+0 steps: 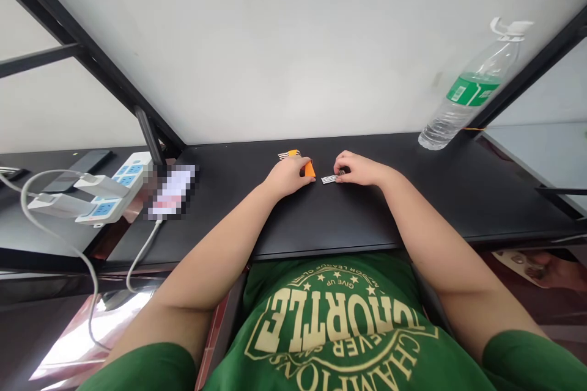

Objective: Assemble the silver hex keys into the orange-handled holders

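Observation:
My left hand (288, 177) is closed, thumb and fingers pinching a small orange piece (310, 170) with a flat, angular shape. Just behind its knuckles lies a bundle of thin silvery rods (283, 155) with a bit of orange at its side; the hand partly covers it. To the right, my right hand (360, 168) pinches a short, flat row of thin silvery-white strips (329, 179) close to the tabletop. A gap separates the strips from the orange piece. The exact kind of these small things is too small to tell.
The black desk (330, 226) meets a pale wall. A clear water bottle (472, 91) with a green label stands at the back right. At left are a blurred phone (172, 192) on a white cable, a power strip (114, 189) with plugged-in chargers, and a dark metal frame (149, 128).

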Tool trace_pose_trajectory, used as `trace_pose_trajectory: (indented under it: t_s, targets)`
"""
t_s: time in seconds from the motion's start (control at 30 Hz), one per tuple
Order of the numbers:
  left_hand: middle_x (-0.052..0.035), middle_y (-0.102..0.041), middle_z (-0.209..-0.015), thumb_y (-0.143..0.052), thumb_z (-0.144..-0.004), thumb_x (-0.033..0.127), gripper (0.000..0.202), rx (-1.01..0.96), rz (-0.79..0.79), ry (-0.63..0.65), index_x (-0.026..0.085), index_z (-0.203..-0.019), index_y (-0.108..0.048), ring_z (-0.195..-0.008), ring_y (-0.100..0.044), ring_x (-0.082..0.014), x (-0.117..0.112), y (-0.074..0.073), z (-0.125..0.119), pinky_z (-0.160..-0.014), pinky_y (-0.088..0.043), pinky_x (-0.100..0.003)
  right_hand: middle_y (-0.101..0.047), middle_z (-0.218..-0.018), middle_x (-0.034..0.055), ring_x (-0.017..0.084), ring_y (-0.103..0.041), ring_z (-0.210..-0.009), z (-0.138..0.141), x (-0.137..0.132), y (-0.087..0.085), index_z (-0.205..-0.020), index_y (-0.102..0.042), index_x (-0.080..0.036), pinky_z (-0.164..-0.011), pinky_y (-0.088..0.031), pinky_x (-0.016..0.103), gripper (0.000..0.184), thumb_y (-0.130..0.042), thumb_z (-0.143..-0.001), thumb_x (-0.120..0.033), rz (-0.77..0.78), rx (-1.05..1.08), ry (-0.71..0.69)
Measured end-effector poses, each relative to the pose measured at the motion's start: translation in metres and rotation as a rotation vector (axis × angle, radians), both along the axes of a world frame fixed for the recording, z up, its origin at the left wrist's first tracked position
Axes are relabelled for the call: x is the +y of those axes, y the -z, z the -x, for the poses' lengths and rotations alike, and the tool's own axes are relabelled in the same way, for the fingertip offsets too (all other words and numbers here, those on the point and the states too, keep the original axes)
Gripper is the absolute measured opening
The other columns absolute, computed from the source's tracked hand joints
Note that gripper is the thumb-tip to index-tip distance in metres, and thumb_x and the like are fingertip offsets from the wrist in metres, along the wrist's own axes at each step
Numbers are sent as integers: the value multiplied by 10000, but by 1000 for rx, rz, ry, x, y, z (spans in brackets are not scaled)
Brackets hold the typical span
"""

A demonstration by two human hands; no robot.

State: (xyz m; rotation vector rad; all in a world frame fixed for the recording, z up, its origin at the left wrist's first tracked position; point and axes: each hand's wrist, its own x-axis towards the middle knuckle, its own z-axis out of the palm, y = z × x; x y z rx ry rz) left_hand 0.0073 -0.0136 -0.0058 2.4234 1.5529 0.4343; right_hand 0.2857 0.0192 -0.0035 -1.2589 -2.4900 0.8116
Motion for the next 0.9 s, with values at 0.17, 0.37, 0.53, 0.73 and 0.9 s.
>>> trace_pose_trajectory:
  t_s: [0.17, 0.37, 0.53, 0.73, 0.9]
  targets:
    - [-66, -749, -1132, -794, -879, 394, 447, -53, -22, 53, 227, -1284, -703, -991, -690, -254, -5, 0, -5, -859, -523, -358, -669, -1164, 69, 219, -660, -938, 23, -9, 3, -1014, -750, -235, -848, -540, 378, 176, -728, -911, -376, -124, 250, 112]
    - [-57, -737, -1064, -794, -876, 397, 329, -76, -65, 71, 215, -1142, -728, -971, -686, -242, -12, -1, -16, -794, -498, -339, -681, -929, 35, 191, -629, -827, 55, -13, 14, -853, -745, -216, -784, -494, 339, 131, -627, -909, -205, -198, 337, 154]
    - [-56, -737, -1049, -772, -891, 409, 307, -56, -70, 68, 215, -1124, -726, -1004, -689, -255, -12, -1, -17, -790, -505, -343, -691, -903, 32, 186, -613, -790, 62, -15, 15, -810, -712, -208, -755, -470, 327, 117, -628, -892, -204, -187, 326, 241]
    - [-78, -751, -1166, -790, -878, 337, 400, 3, -56, 32, 229, -1255, -712, -1097, -703, -275, -8, 0, -12, -877, -551, -354, -710, -878, 28, 190, -616, -802, 59, -12, 13, -770, -650, -210, -754, -456, 315, 125, -604, -881, -174, -136, 277, 317]
    - [-82, -754, -1248, -794, -889, 369, 472, 28, -13, 21, 237, -1331, -693, -1130, -710, -281, -4, -1, -2, -948, -554, -379, -710, -917, 35, 185, -616, -804, 46, -5, 11, -770, -642, -210, -747, -454, 305, 154, -574, -896, -152, -133, 214, 292]
